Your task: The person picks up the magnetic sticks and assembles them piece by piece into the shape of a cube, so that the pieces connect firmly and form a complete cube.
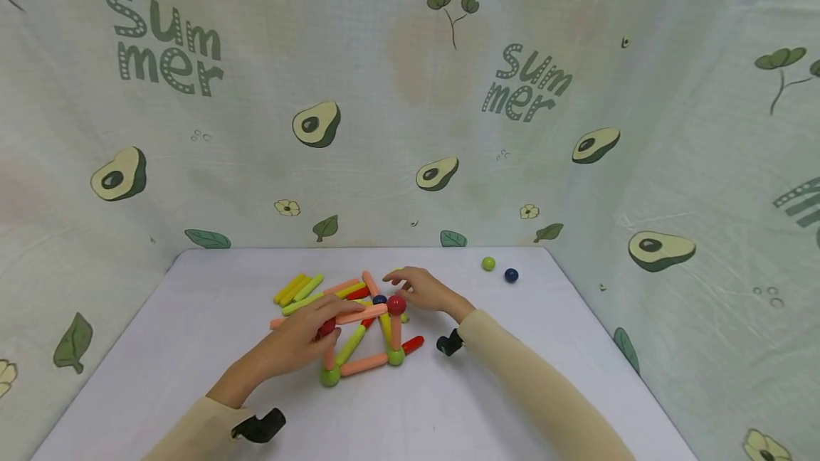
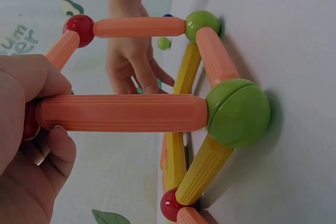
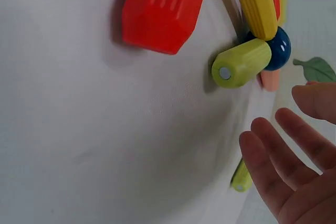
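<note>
A frame of ribbed magnetic rods and balls stands on the table. At its near left corner my left hand (image 1: 297,336) grips a red ball (image 2: 30,124) with thumb and fingers, touching the end of an upright pink rod (image 2: 123,114). That rod rises from a green ball (image 1: 329,376). A second red ball (image 1: 396,305) tops the other near upright, above another green ball (image 1: 396,356); a pink rod (image 1: 365,314) links the tops. Behind the frame, my right hand (image 1: 426,294) has its fingers extended and holds nothing, near a short light-green rod (image 3: 241,64) joined to a blue ball (image 3: 280,50).
Loose yellow rods (image 1: 290,289) and a light-green rod (image 1: 309,288) lie at the back left. Towards the back right are a green ball (image 1: 489,263) and a dark blue ball (image 1: 511,275). Printed cloth (image 1: 384,91) hangs around the table's far and side edges.
</note>
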Motion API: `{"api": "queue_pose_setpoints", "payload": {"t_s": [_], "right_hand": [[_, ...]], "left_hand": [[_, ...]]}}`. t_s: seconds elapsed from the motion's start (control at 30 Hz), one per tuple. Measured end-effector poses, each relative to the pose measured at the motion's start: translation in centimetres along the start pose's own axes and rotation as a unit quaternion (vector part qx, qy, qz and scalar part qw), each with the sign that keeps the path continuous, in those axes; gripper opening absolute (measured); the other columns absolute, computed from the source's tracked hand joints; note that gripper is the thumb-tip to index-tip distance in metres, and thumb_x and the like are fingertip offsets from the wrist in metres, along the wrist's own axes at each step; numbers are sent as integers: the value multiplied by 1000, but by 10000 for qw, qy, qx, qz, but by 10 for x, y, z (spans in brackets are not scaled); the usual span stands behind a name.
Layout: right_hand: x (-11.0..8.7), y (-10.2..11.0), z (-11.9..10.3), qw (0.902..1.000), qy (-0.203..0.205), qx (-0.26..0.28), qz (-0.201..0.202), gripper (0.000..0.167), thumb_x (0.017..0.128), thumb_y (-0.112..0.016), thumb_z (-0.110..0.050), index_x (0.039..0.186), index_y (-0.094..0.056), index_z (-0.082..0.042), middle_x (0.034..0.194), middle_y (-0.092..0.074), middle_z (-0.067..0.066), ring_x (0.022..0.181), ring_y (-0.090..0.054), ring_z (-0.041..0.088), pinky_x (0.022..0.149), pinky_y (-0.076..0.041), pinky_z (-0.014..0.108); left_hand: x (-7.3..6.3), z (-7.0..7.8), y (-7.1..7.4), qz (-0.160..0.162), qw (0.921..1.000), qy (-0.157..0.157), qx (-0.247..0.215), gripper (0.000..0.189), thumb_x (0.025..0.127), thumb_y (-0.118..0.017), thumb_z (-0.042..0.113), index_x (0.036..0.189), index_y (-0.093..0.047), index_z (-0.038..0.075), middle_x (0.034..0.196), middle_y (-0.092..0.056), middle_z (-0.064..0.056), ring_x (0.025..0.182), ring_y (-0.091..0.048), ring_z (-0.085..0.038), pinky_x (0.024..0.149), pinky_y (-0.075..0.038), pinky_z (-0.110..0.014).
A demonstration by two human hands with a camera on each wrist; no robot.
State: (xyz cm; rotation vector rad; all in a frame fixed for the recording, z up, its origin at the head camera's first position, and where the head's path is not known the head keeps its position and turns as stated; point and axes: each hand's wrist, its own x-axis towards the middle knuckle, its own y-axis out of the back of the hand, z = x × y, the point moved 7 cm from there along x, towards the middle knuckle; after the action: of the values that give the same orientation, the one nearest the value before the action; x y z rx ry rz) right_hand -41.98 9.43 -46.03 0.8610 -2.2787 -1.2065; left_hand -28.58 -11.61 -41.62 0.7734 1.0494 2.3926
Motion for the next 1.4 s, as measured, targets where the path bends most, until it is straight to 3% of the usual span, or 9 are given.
{"api": "queue_pose_setpoints", "payload": {"t_s": [0.13,0.27,0.37,0.53,0.77,0.93,1.2,1.4], "right_hand": [[12,-9,-7,9998,-64,24,-171,39,107,-55,-1,145,-63,-7,135,-66,16,120,-64,32,106,-53,47],[19,-16,-11,9993,-179,112,-305,37,109,-52,-3,144,-65,-7,138,-65,17,123,-60,33,111,-48,52],[22,-21,-11,9988,-279,-6,-402,37,110,-50,-6,143,-67,-8,137,-65,15,122,-59,31,111,-47,52],[25,-24,-7,9976,-553,-100,-402,35,111,-49,-13,139,-70,-11,130,-67,11,117,-58,28,109,-48,49],[27,-19,4,9955,-920,-231,-8,28,110,-56,-20,128,-75,-14,127,-73,4,110,-61,22,104,-52,42],[24,-13,9,9929,-1087,-447,182,23,107,-63,-23,122,-78,-13,114,-76,3,99,-63,18,93,-56,36],[13,-4,18,9902,-1134,-815,-26,19,102,-71,-16,118,-80,-12,105,-75,3,90,-61,16,87,-56,31],[2,2,25,9859,-1087,-1267,-108,15,97,-81,-27,105,-82,-14,95,-61,2,90,-55,15,83,-51,30]], "left_hand": [[-1,-1,0,-25,10000,14,-43,53,99,-67,-2,145,-63,24,135,-63,4,88,-56,-8,70,-53,-21],[-2,-1,0,74,9997,-205,139,52,98,-71,-2,144,-64,21,134,-65,1,95,-56,-10,73,-52,-21],[-3,0,1,152,9990,-327,263,52,96,-74,-2,143,-65,18,134,-65,-1,95,-55,-11,73,-51,-21],[-3,0,0,137,9993,-253,224,54,96,-75,-1,144,-64,22,137,-64,1,98,-57,-12,76,-54,-21],[-3,-1,1,113,9996,-132,206,53,96,-75,2,144,-64,22,140,-63,2,97,-56,-10,75,-53,-20],[-3,-1,1,113,9997,-133,181,50,97,-73,1,143,-65,19,141,-63,0,95,-56,-9,73,-53,-20],[-1,-1,-1,-45,9997,101,207,50,99,-71,3,145,-64,22,141,-62,2,103,-57,-12,77,-54,-21],[1,-1,-3,-81,9996,167,224,51,99,-70,3,145,-63,23,142,-62,3,102,-57,-12,78,-54,-21]]}}
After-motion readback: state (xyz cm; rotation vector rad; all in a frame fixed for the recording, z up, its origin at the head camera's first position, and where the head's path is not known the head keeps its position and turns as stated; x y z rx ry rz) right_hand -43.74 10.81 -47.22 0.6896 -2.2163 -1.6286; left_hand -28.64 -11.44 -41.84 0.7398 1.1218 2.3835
